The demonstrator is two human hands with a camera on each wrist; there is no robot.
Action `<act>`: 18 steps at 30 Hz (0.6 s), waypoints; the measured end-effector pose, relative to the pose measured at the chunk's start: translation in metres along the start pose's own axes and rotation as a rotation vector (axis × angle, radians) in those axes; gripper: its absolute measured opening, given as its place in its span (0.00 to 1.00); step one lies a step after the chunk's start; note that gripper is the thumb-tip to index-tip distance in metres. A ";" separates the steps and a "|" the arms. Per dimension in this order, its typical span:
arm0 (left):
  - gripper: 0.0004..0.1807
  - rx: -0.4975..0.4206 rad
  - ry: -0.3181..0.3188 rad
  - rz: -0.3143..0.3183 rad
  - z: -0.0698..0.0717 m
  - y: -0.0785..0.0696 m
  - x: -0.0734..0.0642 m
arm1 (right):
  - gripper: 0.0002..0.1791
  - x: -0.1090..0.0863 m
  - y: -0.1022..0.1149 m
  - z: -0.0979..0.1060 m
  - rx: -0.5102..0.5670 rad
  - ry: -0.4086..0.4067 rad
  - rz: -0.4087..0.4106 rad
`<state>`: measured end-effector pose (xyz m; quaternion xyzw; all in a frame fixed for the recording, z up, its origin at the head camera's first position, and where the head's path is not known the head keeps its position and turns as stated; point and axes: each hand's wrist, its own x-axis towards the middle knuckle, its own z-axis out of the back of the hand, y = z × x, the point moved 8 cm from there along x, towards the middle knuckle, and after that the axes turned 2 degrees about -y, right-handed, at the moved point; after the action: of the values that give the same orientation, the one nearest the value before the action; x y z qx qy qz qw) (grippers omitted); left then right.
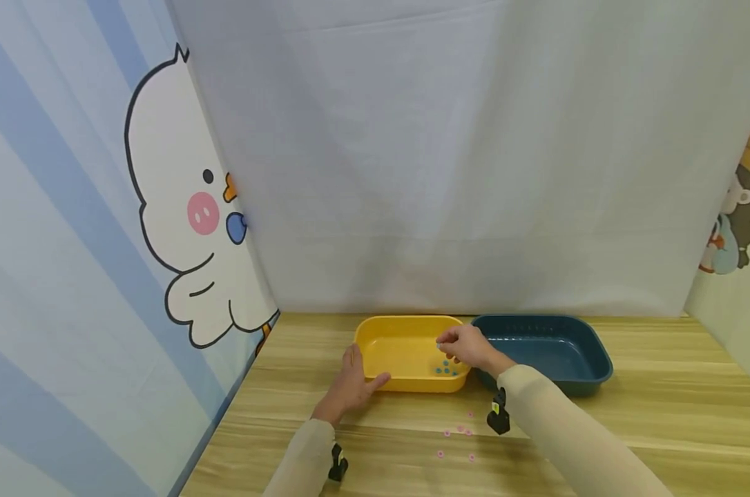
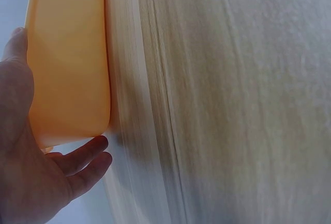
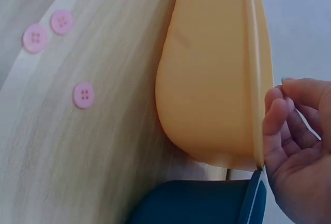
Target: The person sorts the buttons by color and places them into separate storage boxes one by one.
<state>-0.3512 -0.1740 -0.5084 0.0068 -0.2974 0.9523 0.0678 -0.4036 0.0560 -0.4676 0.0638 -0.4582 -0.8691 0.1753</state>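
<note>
The right hand [image 1: 468, 346] pinches a blue button [image 3: 283, 80] above the right end of the tray [image 1: 406, 384]; the left hand [image 1: 350, 384], spread wide, touches its near left corner. The button looks light, stiff, perhaps slippery: best pinched by its edge.

Your head view faces forward and down over the tabletop [image 1: 375, 449]; your wrist views, both close, share the yellow tray [image 1: 412, 384].
</note>
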 end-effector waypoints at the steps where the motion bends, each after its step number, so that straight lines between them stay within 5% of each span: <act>1: 0.55 -0.002 0.000 0.001 0.000 0.000 0.000 | 0.11 0.000 0.000 0.000 -0.001 -0.001 -0.010; 18: 0.56 0.014 0.000 0.013 -0.003 0.005 0.004 | 0.12 0.007 -0.001 -0.003 -0.017 -0.017 -0.053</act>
<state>-0.3552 -0.1755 -0.5134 0.0055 -0.2907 0.9548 0.0613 -0.4089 0.0515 -0.4698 0.0669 -0.4503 -0.8778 0.1490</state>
